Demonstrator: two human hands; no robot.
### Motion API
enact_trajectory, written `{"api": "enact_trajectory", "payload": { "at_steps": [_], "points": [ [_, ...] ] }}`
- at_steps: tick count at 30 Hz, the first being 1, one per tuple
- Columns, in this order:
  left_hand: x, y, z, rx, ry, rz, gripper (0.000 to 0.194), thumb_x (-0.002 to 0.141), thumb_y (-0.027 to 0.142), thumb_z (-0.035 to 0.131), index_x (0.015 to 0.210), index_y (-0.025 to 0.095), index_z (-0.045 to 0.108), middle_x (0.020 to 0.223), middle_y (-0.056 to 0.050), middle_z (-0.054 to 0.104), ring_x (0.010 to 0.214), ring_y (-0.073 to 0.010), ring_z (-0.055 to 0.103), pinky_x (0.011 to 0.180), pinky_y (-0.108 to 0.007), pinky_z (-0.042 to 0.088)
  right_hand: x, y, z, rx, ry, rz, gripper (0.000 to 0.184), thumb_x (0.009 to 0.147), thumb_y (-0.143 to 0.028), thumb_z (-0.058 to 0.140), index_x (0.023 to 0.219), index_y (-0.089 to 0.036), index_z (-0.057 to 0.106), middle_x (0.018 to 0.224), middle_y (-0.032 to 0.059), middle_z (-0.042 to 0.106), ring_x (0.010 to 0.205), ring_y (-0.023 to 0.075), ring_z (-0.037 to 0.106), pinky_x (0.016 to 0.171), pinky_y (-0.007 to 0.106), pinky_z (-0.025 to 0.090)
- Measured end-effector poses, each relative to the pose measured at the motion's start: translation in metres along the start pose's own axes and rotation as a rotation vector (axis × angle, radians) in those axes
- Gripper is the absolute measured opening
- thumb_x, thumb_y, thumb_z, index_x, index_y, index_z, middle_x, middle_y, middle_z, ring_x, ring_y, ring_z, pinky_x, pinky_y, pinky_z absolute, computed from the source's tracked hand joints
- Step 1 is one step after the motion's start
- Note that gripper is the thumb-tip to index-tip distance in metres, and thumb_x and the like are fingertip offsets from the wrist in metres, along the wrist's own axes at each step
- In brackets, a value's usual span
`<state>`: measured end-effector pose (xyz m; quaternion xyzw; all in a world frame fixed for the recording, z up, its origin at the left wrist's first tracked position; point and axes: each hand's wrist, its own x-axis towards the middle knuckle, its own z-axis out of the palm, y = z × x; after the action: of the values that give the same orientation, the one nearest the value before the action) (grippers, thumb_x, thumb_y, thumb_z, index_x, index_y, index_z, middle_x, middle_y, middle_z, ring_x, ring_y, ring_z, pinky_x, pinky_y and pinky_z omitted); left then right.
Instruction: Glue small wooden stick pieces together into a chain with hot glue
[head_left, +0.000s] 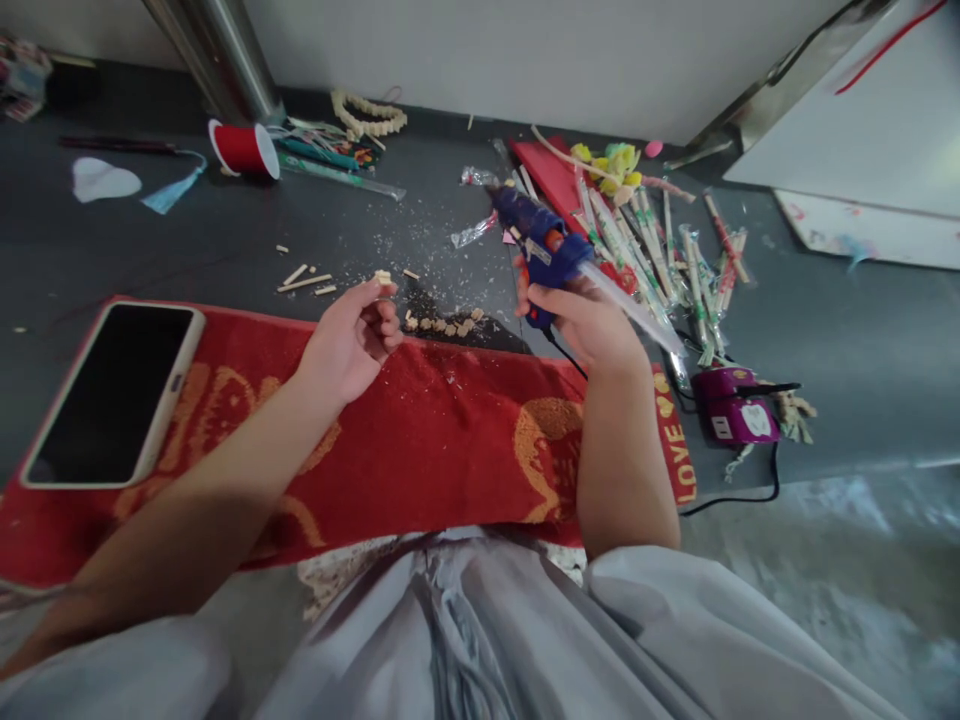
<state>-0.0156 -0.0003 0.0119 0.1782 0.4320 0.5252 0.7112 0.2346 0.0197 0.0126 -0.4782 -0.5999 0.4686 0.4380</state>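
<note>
Between thumb and index finger, my left hand (352, 335) pinches a small piece of wooden stick (383, 278) above the table. My right hand (589, 315) is wrapped round the handle of a blue hot glue gun (541, 238), its nozzle pointing away to the upper left. A long clear glue stick (634, 308) juts from the back of the gun. Just right of my left hand lies a row of small glued wooden clusters (444, 325). Short stick pieces (306, 282) are scattered left of that hand.
A red towel (450, 440) covers the front edge, with a phone (112, 390) on its left. Wrapped sticks (637, 240) and yellow flowers (611, 165) lie to the right, near a purple power block (735, 405) with a cord. A red ribbon spool (244, 150) sits at the back.
</note>
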Motion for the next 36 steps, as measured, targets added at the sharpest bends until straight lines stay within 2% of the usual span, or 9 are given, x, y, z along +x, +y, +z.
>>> {"api": "enact_trajectory", "payload": {
  "at_steps": [2,5,10,13,19,27,31,36],
  "points": [
    [-0.002,0.001,0.002,-0.038,-0.007,-0.014,0.015,0.088,0.022,0.06,0.075,0.015,0.06,0.057,0.005,0.048,0.046,-0.0033,0.043,0.045,-0.015,0.037,0.0,-0.002,0.013,0.003,0.024,-0.016,0.037,0.072,-0.049,0.078,0.091,-0.022,0.063,0.078,-0.0021,0.062,0.06,0.0096,0.056,0.061,0.027,0.053],
    [-0.004,0.003,0.004,-0.076,-0.007,-0.029,0.017,0.089,0.021,0.059,0.074,0.015,0.059,0.055,0.005,0.047,0.045,-0.0033,0.042,0.045,-0.015,0.036,-0.002,-0.006,0.029,0.003,0.005,-0.058,0.042,0.075,-0.062,0.071,0.079,-0.021,0.061,0.058,-0.0049,0.052,0.049,0.0078,0.047,0.05,0.026,0.047],
    [-0.006,0.004,0.005,-0.099,0.008,-0.056,0.018,0.092,0.021,0.055,0.075,0.015,0.06,0.055,0.005,0.047,0.045,-0.0038,0.042,0.046,-0.016,0.037,-0.008,-0.01,0.043,-0.046,-0.095,-0.056,0.054,0.074,-0.074,0.063,0.078,-0.02,0.06,0.059,-0.003,0.056,0.05,0.0083,0.052,0.051,0.026,0.047],
    [-0.006,0.004,0.004,-0.104,-0.008,-0.062,0.018,0.091,0.021,0.056,0.074,0.015,0.06,0.054,0.005,0.047,0.044,-0.0041,0.042,0.046,-0.016,0.037,-0.01,-0.01,0.043,-0.141,-0.125,-0.091,0.057,0.076,-0.076,0.059,0.077,-0.019,0.06,0.063,-0.0013,0.058,0.055,0.009,0.053,0.053,0.026,0.045],
    [-0.006,0.005,0.005,-0.112,-0.016,-0.066,0.019,0.09,0.021,0.055,0.072,0.015,0.059,0.053,0.005,0.046,0.044,-0.0036,0.041,0.045,-0.016,0.036,-0.01,-0.005,0.043,-0.249,-0.162,-0.159,0.059,0.08,-0.078,0.052,0.074,-0.019,0.058,0.064,-0.0002,0.053,0.058,0.0101,0.046,0.052,0.027,0.041],
    [-0.006,0.004,0.007,-0.106,-0.019,-0.066,0.027,0.094,0.019,0.049,0.069,0.014,0.058,0.053,0.005,0.045,0.043,-0.004,0.04,0.045,-0.016,0.035,-0.011,-0.002,0.045,-0.199,-0.193,-0.147,0.054,0.081,-0.075,0.055,0.077,-0.021,0.057,0.063,-0.0015,0.053,0.057,0.0104,0.047,0.053,0.028,0.044],
    [-0.007,0.005,0.007,-0.108,-0.036,-0.08,0.034,0.097,0.015,0.04,0.068,0.013,0.059,0.053,0.004,0.045,0.043,-0.0043,0.041,0.044,-0.017,0.035,-0.011,-0.003,0.043,-0.183,-0.199,-0.115,0.055,0.079,-0.076,0.056,0.074,-0.021,0.055,0.06,-0.0015,0.053,0.054,0.0105,0.048,0.052,0.028,0.044],
    [-0.008,0.005,0.006,-0.098,-0.039,-0.081,0.036,0.098,0.015,0.038,0.069,0.013,0.058,0.053,0.004,0.045,0.043,-0.0045,0.042,0.045,-0.017,0.035,-0.011,-0.005,0.042,-0.163,-0.216,-0.086,0.055,0.078,-0.075,0.058,0.071,-0.021,0.055,0.059,-0.0012,0.056,0.052,0.011,0.051,0.051,0.029,0.043]
  ]
}}
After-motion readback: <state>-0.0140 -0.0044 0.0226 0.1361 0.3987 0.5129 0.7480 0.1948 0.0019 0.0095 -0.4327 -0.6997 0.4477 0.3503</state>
